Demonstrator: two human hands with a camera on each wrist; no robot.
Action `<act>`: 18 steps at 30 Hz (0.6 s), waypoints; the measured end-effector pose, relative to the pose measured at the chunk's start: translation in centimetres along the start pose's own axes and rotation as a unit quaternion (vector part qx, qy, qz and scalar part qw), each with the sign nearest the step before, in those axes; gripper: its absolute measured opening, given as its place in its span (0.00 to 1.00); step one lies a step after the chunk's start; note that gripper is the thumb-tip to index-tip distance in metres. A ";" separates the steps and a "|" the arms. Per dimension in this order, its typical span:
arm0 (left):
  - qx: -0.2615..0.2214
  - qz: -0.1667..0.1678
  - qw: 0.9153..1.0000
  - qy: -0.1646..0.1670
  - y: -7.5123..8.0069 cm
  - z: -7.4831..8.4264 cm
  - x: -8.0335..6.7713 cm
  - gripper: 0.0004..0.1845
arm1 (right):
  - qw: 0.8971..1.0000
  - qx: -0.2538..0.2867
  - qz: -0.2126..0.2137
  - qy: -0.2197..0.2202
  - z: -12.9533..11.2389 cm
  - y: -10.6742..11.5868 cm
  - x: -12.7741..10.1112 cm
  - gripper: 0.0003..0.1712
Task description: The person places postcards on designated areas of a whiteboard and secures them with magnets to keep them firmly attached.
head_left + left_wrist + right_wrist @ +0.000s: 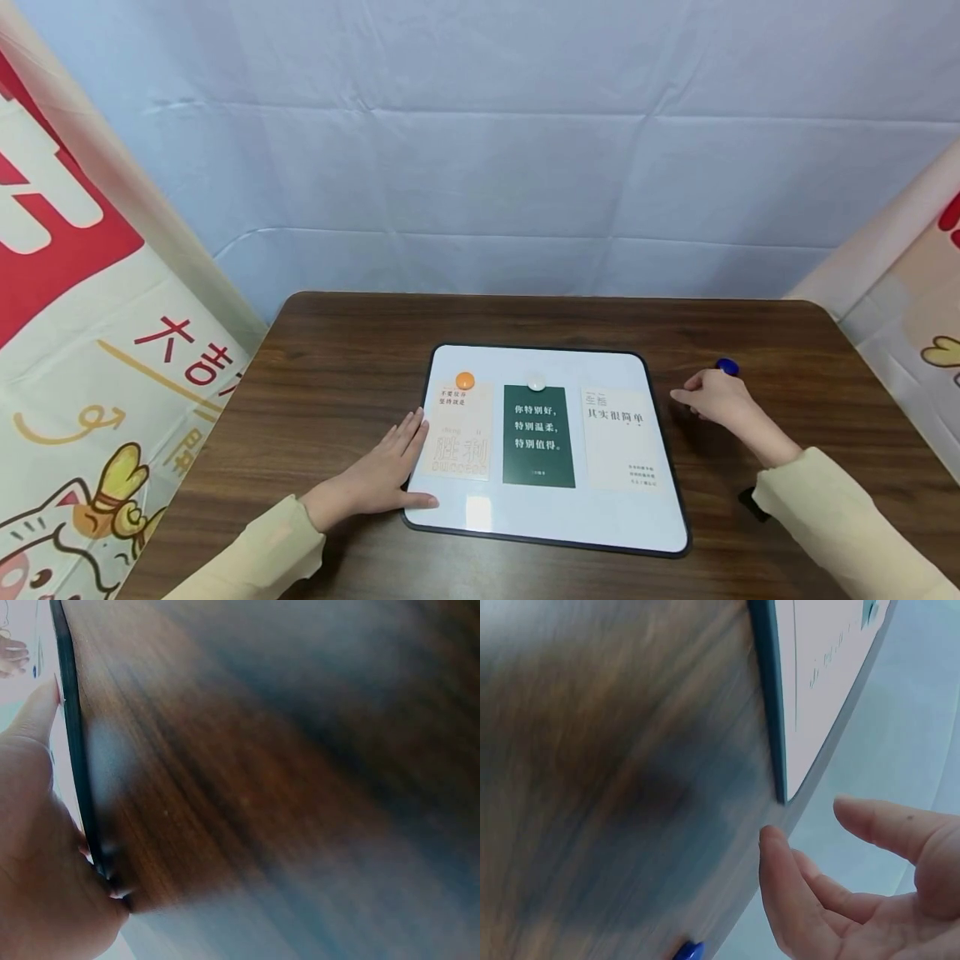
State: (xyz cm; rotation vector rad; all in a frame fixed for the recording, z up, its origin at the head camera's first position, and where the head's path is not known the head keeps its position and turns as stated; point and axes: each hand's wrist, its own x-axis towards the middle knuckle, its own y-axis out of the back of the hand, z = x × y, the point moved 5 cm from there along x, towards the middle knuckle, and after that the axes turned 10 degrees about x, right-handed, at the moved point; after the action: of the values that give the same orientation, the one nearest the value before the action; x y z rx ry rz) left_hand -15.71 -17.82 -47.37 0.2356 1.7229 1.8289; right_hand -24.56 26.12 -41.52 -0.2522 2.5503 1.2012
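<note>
A whiteboard (555,521) with a dark rim lies on the table. My left hand (378,475) rests along its left edge, fingers straight, thumb over the lower left part. Three cards lie on the board: a cream card (461,446) with an orange round magnet (465,381) at its top, a green card (536,458) with a white round magnet (536,382), and a white card (618,450) at the right without a magnet. Right of the board, my right hand (720,402) holds nothing; thumb and bent fingers stand apart in the right wrist view. A blue round magnet (727,367) lies just behind it.
The brown wooden table (337,350) reaches back to a pale blue cloth (487,183). A small black object (753,504) shows beside the right sleeve, partly hidden. Printed banners (67,375) hang at both sides.
</note>
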 end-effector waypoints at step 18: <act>0.008 0.000 1.000 -0.004 0.2 0.0 0.1 0.59 | 0.998 0.030 0.016 -0.045 2.0 3.3 1.6 0.28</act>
State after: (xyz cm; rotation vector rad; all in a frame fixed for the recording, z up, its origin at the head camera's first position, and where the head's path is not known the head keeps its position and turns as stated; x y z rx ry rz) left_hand -15.91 -17.75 -47.19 0.2493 1.7330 1.8109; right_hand -26.62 29.74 -40.89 -0.1400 2.5166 1.1190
